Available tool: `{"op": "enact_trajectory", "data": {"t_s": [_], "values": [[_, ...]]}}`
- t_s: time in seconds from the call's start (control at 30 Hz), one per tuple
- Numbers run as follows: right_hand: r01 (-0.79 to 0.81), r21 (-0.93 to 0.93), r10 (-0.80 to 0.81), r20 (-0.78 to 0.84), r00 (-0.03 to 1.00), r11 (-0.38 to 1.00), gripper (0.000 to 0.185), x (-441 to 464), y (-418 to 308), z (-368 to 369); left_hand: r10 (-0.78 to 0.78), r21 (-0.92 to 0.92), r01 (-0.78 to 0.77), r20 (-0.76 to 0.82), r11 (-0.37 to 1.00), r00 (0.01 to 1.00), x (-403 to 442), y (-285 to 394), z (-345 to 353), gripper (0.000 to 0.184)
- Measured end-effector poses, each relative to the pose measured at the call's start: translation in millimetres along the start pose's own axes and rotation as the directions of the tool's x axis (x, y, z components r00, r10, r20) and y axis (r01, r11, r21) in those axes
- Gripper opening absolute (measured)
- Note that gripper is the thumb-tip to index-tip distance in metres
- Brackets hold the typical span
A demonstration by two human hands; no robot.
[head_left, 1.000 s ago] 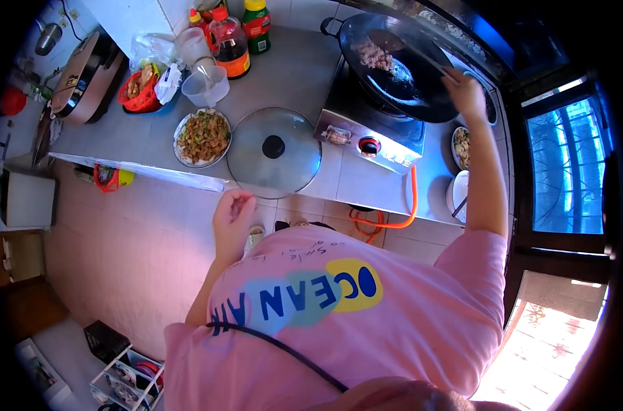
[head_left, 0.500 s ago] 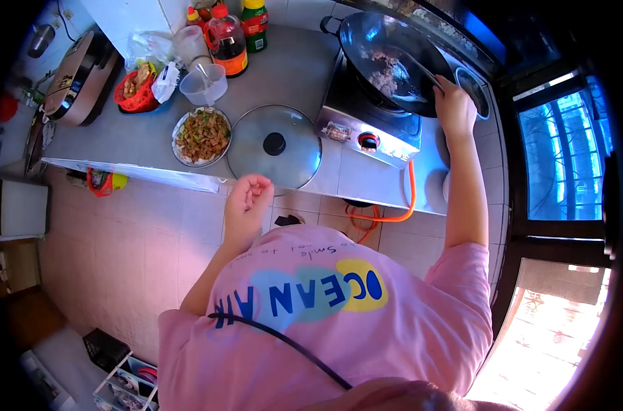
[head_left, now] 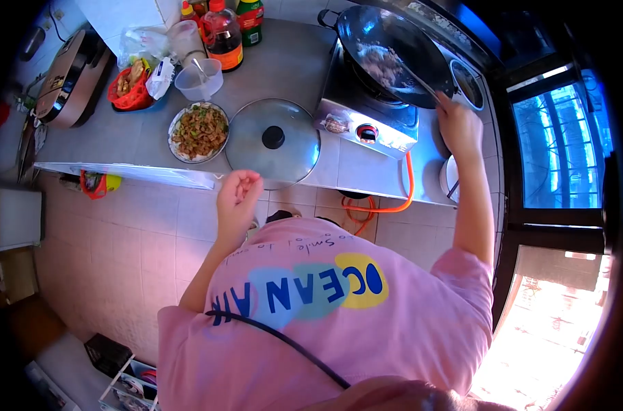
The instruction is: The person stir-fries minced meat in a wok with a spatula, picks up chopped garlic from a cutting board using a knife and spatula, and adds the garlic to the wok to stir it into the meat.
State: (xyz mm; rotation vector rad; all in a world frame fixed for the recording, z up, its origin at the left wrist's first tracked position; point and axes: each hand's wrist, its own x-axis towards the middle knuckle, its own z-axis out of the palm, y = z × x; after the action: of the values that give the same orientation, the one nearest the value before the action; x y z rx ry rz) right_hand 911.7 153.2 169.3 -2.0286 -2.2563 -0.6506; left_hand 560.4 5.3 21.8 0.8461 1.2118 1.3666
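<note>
R hand [head_left: 460, 127]: fingers wrapped firmly round the spatula [head_left: 421, 83] handle, by the wok's [head_left: 428, 58] rim; spatula's far end is in the meat [head_left: 380, 65], which lies inside the wok, ahead & to L of those fingers, apart from them; L hand [head_left: 237, 202]: fingers loosely half-curled, nothing seen in them, nr the glass lid [head_left: 294, 154] at the worktop's [head_left: 277, 51] front edge. Wok's on the gas stove [head_left: 394, 130]; L of lid, plated cooked food [head_left: 200, 132]; beyond it, plastic tub [head_left: 200, 82] & red basket [head_left: 123, 101].
</note>
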Motion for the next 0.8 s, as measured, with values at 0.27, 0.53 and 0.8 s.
{"op": "enact_trajectory", "data": {"t_s": [0.27, 0.53, 0.8], "values": [[-0.049, 0.126, 0.063, -0.105, 0.993, 0.991, 0.030, 53.3, -5.4, 59.4, 0.017, -0.003, -0.017, 0.040, 1.000, 0.999, -2.5, -2.8, 3.7, 0.010], [0.071, 0.106, -0.064, -0.068, 0.996, 0.992, 0.023, -18.9, 13.8, -13.2, 0.025, -0.008, -0.025, -0.028, 1.000, 0.999, -0.1, -3.8, -8.4, 0.011], [-0.150, 0.153, 0.173, -0.151, 0.973, 0.977, 0.030, 70.4, -0.8, 53.3, 0.067, -0.024, -0.066, 0.027, 0.998, 0.997, 1.6, -1.5, 5.1, 0.010]]}}
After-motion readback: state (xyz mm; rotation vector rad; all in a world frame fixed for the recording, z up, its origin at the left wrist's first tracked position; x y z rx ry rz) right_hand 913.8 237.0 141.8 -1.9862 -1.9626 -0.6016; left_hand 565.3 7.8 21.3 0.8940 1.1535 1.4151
